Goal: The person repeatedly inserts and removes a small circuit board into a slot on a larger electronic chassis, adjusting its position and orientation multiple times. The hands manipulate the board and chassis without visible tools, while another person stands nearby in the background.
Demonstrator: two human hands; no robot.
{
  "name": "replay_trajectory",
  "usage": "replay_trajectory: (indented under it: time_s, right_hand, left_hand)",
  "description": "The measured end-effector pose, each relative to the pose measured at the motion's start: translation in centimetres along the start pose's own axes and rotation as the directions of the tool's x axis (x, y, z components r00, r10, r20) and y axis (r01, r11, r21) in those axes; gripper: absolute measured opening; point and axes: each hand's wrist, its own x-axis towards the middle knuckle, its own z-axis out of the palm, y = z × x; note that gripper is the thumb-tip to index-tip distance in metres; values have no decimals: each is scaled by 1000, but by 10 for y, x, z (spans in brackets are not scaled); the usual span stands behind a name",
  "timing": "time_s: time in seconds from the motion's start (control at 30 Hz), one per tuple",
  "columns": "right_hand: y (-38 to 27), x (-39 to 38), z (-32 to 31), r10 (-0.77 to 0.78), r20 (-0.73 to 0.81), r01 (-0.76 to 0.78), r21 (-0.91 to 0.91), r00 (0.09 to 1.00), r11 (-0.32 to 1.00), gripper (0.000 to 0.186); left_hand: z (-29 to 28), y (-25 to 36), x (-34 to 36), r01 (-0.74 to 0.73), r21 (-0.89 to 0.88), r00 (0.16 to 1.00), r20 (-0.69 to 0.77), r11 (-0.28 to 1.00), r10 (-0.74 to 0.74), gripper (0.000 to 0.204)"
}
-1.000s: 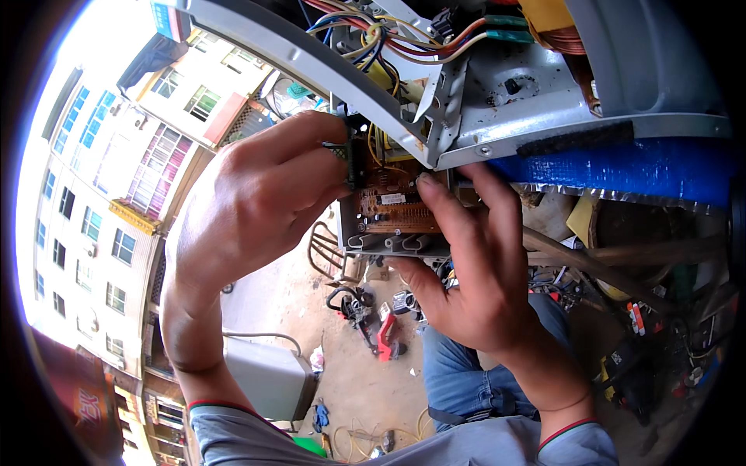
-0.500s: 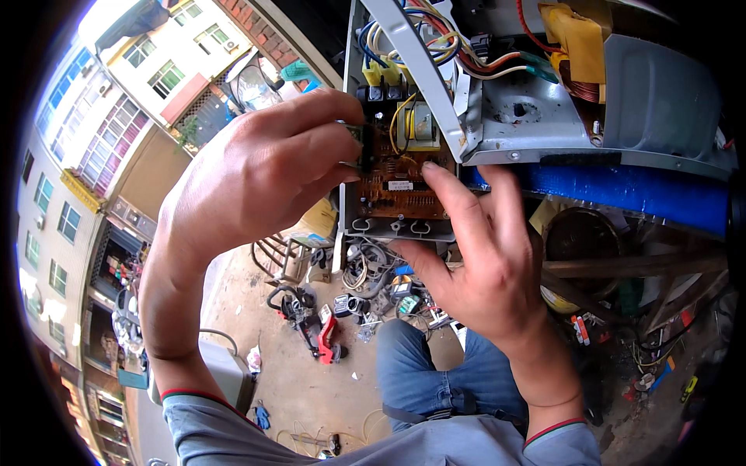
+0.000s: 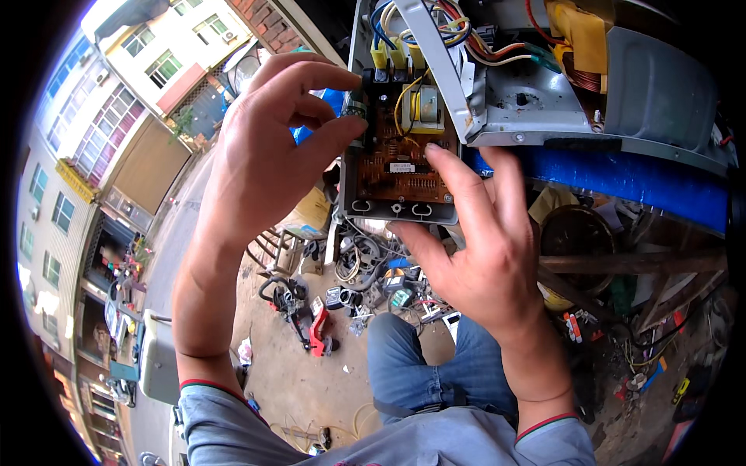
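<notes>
A brown circuit board [image 3: 388,175] sits in a grey tray [image 3: 371,210] in front of me. It carries a yellow-wound transformer [image 3: 423,109] and a row of dark terminals with yellow connectors at its far end. My right hand [image 3: 483,229] grips the tray's near right corner, index finger on the board's edge and thumb against the tray's near side. At the left edge, my left hand [image 3: 272,140] has its thumb and index finger curled about a small dark green part [image 3: 356,110], mostly covered by the fingertips.
Bundled wires [image 3: 458,31] run past a grey metal frame [image 3: 435,62] at the far side. A copper coil with yellow wrapping [image 3: 579,46] and a blue panel [image 3: 606,190] are on the right. Cables, parts and a red tool [image 3: 317,330] litter the floor below.
My left hand has turned and shifted, its thumb and index finger now further apart at the tray's left edge. The tray appears slightly higher in view; my right hand keeps its grip.
</notes>
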Motion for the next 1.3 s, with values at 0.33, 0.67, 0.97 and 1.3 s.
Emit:
replay_trajectory:
  time_s: [0.33,0.67,0.97,1.3]
  right_hand:
    - [2,0,3,-19,-21,20,44,1000,999,69]
    - [2,0,2,-15,-1,15,44,1000,999,69]
    - [-9,5,-10,-4,-11,4,22,1000,1000,62]
    - [-29,62,-8,-17,127,20,-24,992,1000,39]
  left_hand:
    - [11,-9,-11,344,-331,929,-15,878,-370,45]
    - [22,-8,-14,345,-515,909,-24,784,-416,30]
    - [27,-9,-17,339,-590,889,-53,733,-454,29]
    - [41,-11,-19,235,-670,895,-133,704,-426,29]
